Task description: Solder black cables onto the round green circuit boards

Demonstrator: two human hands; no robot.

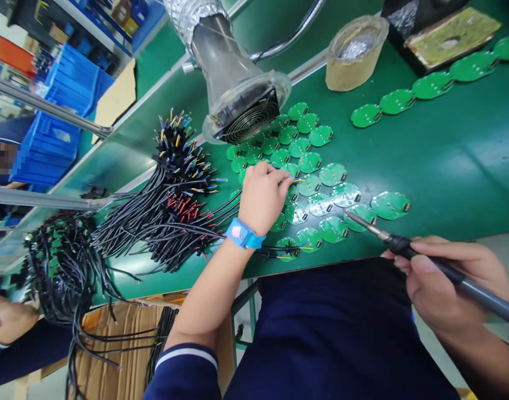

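Note:
My left hand (263,195), with a blue wrist strap (240,233) on its wrist, pinches a black cable whose thin coloured wire ends (298,180) stick out past the fingertips over the green circuit boards (319,204). In my right hand (449,283) is a soldering iron (429,261), held like a pen. Its metal tip points left, close to a board (360,218) in the front rows; whether it touches cannot be told. Another cable (275,253) lies with its wires at the boards near the table's front edge.
Bundled black cables (129,216) lie at left beside a fume extractor nozzle (246,105). A tape roll (354,53) and a yellow sponge (452,41) stand at the back, near a row of joined boards (431,85). Another person's hand (13,319) shows at far left.

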